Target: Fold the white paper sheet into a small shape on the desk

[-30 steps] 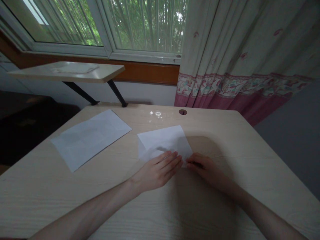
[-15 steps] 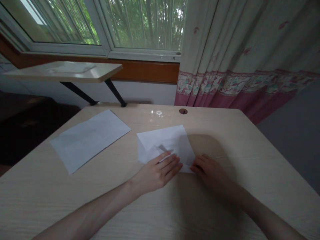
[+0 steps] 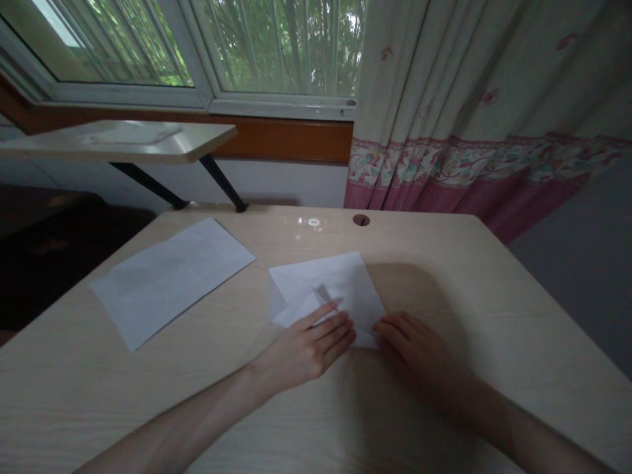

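Paper (image 3: 345, 273), white and partly folded, lies on the desk (image 3: 276, 428) on the near side of the round hole (image 3: 361, 220); its long axis seems to run left to right, though fingers hide part of the near edge. Nearest the hole's line, the right hand (image 3: 415, 345) meets the near right corner with curled fingers — whether they pinch it, I cannot tell. The left hand (image 3: 318, 345), left of that line, rests palm down over the near edge, fingers straight and close together, clamped on nothing. Left of the hole, well apart, lies a second sheet (image 3: 172, 283); farther left and beyond stands a raised shelf (image 3: 210, 139). Behind the hole, rightward, hangs a curtain (image 3: 434, 158) — no object separates either hand from the folded piece.
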Demonstrator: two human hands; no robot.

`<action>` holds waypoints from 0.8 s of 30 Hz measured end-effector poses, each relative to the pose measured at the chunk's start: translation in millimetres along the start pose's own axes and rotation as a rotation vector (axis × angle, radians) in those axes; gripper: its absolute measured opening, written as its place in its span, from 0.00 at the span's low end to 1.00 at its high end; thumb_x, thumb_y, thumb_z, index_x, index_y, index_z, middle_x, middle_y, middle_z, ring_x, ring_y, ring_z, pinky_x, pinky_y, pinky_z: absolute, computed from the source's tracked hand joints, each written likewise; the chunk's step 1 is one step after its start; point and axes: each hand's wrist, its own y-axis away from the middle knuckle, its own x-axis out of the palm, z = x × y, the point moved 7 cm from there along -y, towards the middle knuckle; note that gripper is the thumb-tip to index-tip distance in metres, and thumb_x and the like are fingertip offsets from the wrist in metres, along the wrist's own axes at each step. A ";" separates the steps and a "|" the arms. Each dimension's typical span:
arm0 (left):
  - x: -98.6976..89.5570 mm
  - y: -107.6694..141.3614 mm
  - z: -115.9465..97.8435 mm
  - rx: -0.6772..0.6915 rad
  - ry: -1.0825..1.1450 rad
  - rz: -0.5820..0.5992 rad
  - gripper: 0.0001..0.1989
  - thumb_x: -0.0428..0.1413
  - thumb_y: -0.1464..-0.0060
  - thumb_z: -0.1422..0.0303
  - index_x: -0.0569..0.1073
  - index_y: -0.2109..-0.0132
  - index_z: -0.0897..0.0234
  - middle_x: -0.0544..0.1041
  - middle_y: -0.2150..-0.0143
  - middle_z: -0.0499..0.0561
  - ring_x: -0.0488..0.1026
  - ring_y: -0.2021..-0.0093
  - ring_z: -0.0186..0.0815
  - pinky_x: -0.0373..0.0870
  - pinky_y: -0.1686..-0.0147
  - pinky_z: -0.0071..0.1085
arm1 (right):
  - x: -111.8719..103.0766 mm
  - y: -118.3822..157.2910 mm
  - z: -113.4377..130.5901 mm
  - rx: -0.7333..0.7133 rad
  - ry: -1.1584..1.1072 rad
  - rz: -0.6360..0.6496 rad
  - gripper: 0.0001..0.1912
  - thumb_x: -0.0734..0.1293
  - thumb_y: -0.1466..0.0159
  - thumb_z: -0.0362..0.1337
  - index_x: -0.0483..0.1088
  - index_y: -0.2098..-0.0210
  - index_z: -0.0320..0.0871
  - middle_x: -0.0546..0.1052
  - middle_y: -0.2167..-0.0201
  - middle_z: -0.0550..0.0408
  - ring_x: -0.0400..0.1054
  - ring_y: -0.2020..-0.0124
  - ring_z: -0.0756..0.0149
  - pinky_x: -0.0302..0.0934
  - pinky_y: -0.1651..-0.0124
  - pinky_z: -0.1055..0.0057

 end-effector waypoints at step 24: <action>-12.3 2.9 8.9 -0.072 0.112 -0.139 0.10 0.56 0.38 0.69 0.75 0.53 0.72 0.79 0.52 0.55 0.72 0.45 0.39 0.63 0.36 0.42 | 10.1 22.1 30.2 -0.191 0.094 -0.032 0.22 0.53 0.35 0.23 0.68 0.47 0.38 0.77 0.51 0.45 0.70 0.48 0.59 0.71 0.54 0.66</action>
